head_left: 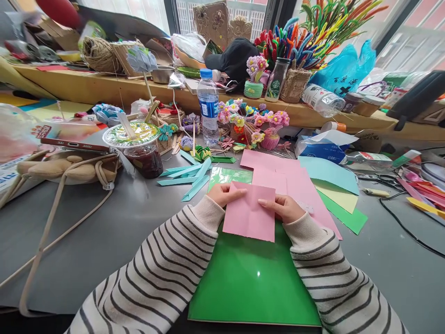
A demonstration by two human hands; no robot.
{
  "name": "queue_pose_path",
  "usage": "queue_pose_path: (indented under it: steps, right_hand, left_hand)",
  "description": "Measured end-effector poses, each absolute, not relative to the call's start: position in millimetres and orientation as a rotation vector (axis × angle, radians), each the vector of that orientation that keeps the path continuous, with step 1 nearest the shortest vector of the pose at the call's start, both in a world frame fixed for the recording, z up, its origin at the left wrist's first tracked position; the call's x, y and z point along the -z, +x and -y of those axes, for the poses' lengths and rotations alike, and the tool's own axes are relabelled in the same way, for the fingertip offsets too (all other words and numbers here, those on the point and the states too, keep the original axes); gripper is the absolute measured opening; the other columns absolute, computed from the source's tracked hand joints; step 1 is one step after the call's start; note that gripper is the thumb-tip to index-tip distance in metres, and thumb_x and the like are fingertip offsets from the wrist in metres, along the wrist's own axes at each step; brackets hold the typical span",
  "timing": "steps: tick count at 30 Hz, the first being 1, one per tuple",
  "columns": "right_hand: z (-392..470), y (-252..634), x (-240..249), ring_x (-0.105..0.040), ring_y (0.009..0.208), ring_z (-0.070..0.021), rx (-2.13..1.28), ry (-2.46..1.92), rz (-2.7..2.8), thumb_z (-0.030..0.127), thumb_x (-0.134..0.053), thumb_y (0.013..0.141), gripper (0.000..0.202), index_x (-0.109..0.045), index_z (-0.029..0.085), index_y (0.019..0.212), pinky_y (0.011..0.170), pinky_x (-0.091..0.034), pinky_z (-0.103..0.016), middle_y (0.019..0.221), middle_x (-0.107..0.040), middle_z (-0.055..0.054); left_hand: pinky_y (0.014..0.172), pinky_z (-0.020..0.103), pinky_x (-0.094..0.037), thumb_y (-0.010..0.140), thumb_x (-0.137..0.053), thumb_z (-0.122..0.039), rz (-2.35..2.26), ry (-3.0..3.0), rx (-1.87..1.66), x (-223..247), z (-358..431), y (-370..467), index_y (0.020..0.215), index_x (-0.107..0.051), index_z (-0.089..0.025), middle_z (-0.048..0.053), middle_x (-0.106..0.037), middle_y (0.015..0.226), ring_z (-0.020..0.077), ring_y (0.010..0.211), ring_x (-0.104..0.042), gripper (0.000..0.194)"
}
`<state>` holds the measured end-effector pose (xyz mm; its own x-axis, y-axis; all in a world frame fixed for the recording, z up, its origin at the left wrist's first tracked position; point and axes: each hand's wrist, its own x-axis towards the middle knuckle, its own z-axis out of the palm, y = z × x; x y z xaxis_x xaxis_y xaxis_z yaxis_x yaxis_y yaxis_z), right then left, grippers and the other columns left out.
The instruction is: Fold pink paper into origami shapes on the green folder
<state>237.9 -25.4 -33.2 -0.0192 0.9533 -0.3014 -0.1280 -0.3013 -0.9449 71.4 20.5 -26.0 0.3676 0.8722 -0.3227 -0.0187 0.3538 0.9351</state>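
A square of pink paper (249, 218), with a faint crease down its middle, is held up between my hands. My left hand (227, 194) pinches its upper left side, the thumb lying on the front. On the right edge my right hand (282, 207) grips the same sheet, thumb in front and the other fingers hidden behind. Below the paper lies a glossy green board (257, 287). Larger pink sheets (306, 190) are spread on the grey table just beyond my hands.
Folded turquoise paper strips (194, 174) and a lidded cup with a dark drink (142, 157) stand to the left. Blue, yellow and green sheets (342, 213) and scissors (382, 180) lie right. A water bottle (208, 111) and crafted flowers (243, 121) stand behind, below a crowded shelf (167, 97).
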Motion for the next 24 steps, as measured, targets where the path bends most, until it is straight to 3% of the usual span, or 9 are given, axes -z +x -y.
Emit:
queue_pose_path:
  steps: [5,11,18,24]
  right_hand:
    - [19.4,243.7,34.5,-0.058,0.064,-0.0162,-1.370,-1.435,1.017,0.037,-0.067,0.050,0.022,-0.066,0.018,0.061,0.062,-0.044,-0.029,0.068,-0.065,-0.003]
    - [18.0,246.2,35.5,-0.056,0.065,-0.0156,-1.348,-1.466,1.127,0.037,-0.066,0.052,0.021,-0.066,0.018,0.061,0.065,-0.042,-0.030,0.066,-0.064,-0.002]
    - [17.5,245.0,33.8,-0.055,0.074,-0.0181,-1.275,-1.513,1.271,0.036,-0.063,0.055,0.018,-0.066,0.019,0.061,0.071,-0.039,-0.032,0.068,-0.065,-0.002]
    - [17.5,242.9,34.3,-0.055,0.082,-0.0207,-1.193,-1.525,1.362,0.038,-0.061,0.057,0.021,-0.066,0.019,0.062,0.077,-0.037,-0.034,0.069,-0.065,-0.003]
  left_hand:
    - [0.050,0.025,-0.043,0.050,-0.070,-0.032,-0.940,1.212,-0.609,26.0,-19.3,70.5,0.061,-0.061,-0.010,0.003,-0.059,0.058,0.0138,0.054,-0.055,0.026]
    - [0.046,0.021,-0.040,0.051,-0.069,-0.029,-0.908,1.405,-0.641,33.3,-24.4,73.7,0.084,-0.059,-0.013,-0.002,-0.055,0.055,0.0102,0.051,-0.050,0.038]
    - [0.060,0.025,-0.041,0.060,-0.060,-0.035,-1.009,1.782,-0.681,33.0,-21.3,77.4,0.071,-0.063,-0.012,0.005,-0.061,0.068,0.0171,0.068,-0.054,0.025]
    - [0.060,0.026,-0.042,0.064,-0.057,-0.033,-1.039,1.923,-0.667,27.1,-17.4,76.6,0.069,-0.064,-0.011,0.007,-0.063,0.067,0.0181,0.067,-0.056,0.023]
